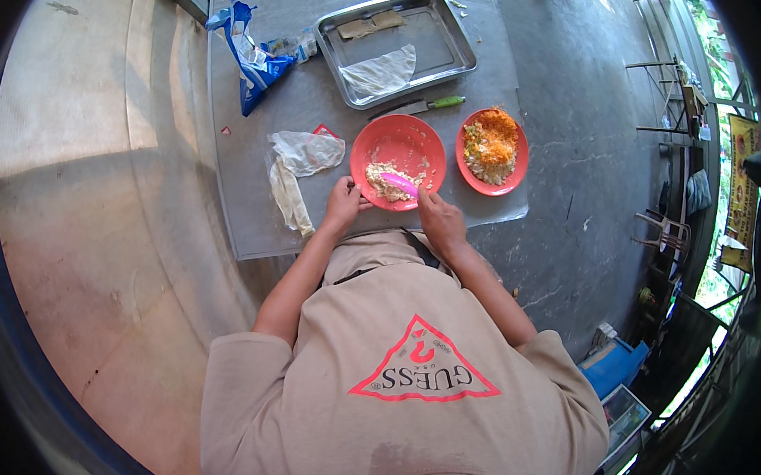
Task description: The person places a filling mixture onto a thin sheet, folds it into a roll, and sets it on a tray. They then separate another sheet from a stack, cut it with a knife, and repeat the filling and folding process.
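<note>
In front of me stands a red bowl (400, 134) with a pale, crumbly mixture (385, 184) gathered at its near side. My left hand (344, 204) grips the bowl's near left rim. A pink spoon (400, 183) is held in my right hand (439, 219), its head in the mixture. On the right is a red plate (502, 190) heaped with shredded orange and pale food (491, 149). Thin whitish sheets (306, 154), seemingly wrappers, lie on the table left of the bowl.
Beyond the bowl is a metal tray (425, 46) with a white sheet and a folded brown piece in it. A green-handled knife (422, 105) lies between tray and bowl. A blue and white packet (251, 54) stands at the far left. The table's left edge drops beside pale flooring.
</note>
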`<state>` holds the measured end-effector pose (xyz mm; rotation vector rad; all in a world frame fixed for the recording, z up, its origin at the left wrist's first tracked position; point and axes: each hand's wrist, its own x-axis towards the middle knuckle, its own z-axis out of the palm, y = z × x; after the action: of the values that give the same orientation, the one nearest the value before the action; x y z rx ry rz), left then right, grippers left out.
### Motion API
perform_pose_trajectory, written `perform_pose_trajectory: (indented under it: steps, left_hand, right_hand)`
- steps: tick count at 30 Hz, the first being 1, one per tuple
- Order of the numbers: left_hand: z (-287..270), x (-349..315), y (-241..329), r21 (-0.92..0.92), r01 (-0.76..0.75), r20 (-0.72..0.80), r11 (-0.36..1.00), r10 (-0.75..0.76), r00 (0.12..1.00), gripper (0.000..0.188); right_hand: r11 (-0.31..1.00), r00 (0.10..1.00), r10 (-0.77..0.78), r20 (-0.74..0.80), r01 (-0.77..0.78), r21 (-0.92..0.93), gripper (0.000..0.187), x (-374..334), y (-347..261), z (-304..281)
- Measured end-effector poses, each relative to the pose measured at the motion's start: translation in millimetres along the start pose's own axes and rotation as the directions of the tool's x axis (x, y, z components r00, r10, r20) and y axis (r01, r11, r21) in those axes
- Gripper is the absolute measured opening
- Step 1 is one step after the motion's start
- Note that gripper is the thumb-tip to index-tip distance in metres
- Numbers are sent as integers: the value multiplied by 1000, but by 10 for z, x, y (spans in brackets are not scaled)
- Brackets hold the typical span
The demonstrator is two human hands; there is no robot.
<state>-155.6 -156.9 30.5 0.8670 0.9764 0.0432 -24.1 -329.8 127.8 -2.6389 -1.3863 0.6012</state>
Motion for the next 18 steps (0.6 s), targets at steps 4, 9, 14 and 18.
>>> perform_pose_trajectory:
  steps: [4,9,14,18]
  left_hand:
    - [8,20,32,43,-11,2,999,11,1000,22]
    - [-15,26,7,43,-1,20,999,0,1000,21]
    - [-46,55,-15,29,-18,32,999,17,999,22]
    - [-48,54,-36,-2,-3,16,1000,3,1000,23]
  right_hand:
    - [1000,999,-28,-35,28,-5,17,70,-24,-101]
    - [999,998,-29,-58,30,16,16,347,-127,-157]
    - [992,986,-40,162,58,-109,16,417,-102,-123]
    - [995,997,-83,-10,82,-57,15,455,48,-204]
